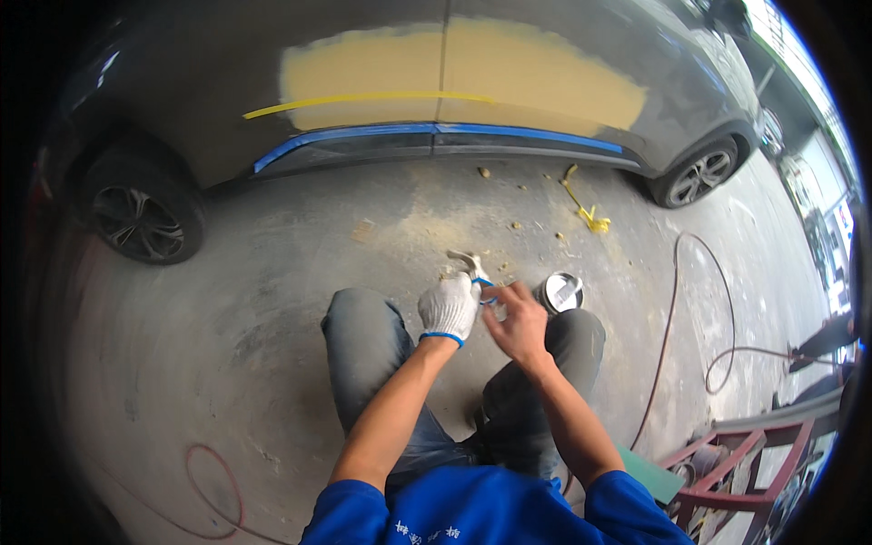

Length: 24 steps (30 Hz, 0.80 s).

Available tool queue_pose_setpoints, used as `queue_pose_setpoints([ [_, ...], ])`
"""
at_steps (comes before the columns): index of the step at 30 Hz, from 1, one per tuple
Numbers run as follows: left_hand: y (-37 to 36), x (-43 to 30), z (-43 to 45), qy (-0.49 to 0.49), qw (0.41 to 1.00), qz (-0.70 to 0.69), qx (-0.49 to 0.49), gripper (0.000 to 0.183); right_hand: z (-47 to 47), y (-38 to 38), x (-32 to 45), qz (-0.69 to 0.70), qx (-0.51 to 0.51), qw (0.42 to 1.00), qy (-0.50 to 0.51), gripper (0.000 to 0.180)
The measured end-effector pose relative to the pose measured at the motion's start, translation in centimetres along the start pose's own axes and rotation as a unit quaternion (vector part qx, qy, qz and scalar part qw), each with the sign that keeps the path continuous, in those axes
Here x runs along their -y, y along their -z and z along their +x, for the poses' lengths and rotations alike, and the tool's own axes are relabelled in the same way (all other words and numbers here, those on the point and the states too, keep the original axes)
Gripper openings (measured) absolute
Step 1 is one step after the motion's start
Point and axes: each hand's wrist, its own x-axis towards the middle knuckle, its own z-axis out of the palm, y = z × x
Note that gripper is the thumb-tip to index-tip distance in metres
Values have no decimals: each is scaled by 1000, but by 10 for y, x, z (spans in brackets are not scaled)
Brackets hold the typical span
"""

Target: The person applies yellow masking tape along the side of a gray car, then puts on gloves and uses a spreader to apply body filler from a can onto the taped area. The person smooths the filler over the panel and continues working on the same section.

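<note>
My left hand point(449, 308) wears a white knitted work glove with a blue cuff edge. It holds a second white knitted glove point(479, 270), whose blue edge lies by the bare fingers of my right hand point(519, 319). Whether the right fingers grip that edge is hard to tell. Beyond my hands stands a dark grey car with a large patch of yellowish filler point(368, 68) across two doors. A strip of yellow tape point(354, 98) crosses the patch, and blue masking tape point(531, 133) runs along its lower edge.
An open can point(563, 293) stands by my right knee. Crumpled yellow tape point(595, 220) and filler crumbs lie on the concrete floor point(286, 238). Hoses point(672, 306) curl at right and lower left. A red metal frame point(742, 501) is at lower right. Another person's legs point(821, 344) show at far right.
</note>
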Motion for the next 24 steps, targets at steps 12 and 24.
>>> queue_pose_setpoints([
  [12,-4,-10,-18,-96,985,125,77,30,-12,-6,-64,697,94,570,-425,28],
  [24,23,-63,-17,-181,980,39,75,39,49,-14,-61,708,-98,625,-314,35],
])
